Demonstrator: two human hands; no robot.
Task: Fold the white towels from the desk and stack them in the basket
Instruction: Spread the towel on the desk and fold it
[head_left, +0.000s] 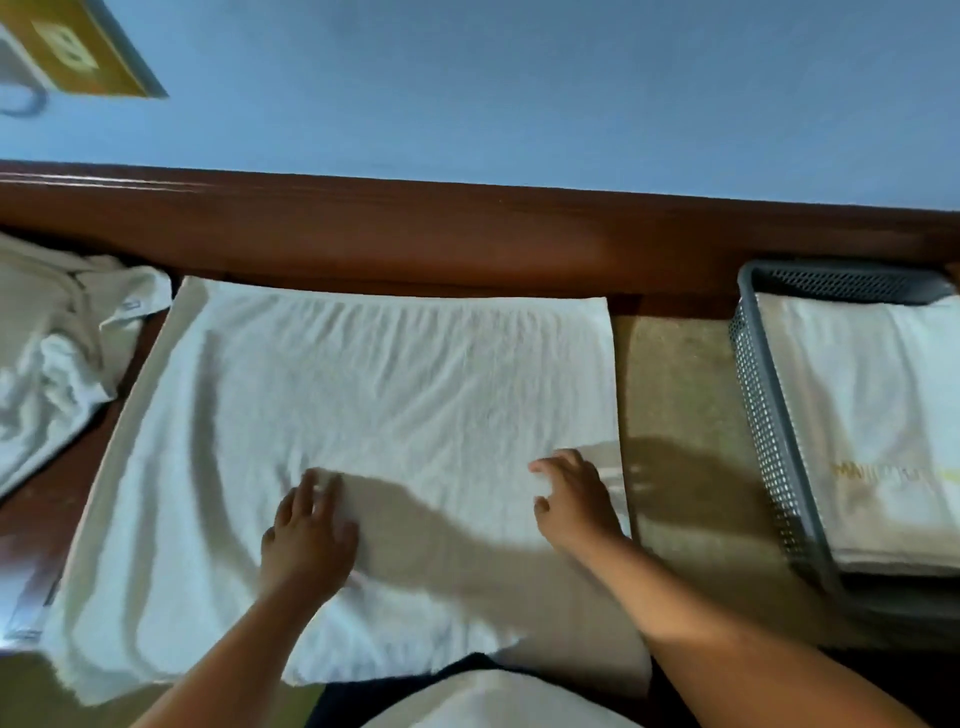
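- Head view: the white towel (374, 395) lies spread across the bench (675, 415) in front of you. Its far edge is up against the wooden rail (467, 234), and wrinkles fan across it.
- Your left hand (306, 530) lies flat on the cloth in the near half, with its fingers (322, 488) straight, close together and pressing down.
- Your right hand (571, 499) sits at the towel's right edge, its fingers (553, 465) bent with the tips on the cloth. I cannot tell whether they pinch the edge or only rest on it.
- The step in hand looks like smoothing before a fold. Sweep outward from the centre with flat palms so the wrinkles run off the edges instead of bunching under the next layer.
- When you fold, bring corner to corner and check that the edges line up before you press the crease. A skewed first fold carries into every later one.
- The basket (763, 415) stands at your right, well apart from the towel, and holds folded towels (872, 405) lying flat. Aim for a folded shape that matches theirs so the stack sits level.
- A crumpled pile (52, 353) of white cloth lies at your left, just beside the spread towel, so the task appears well short of done.
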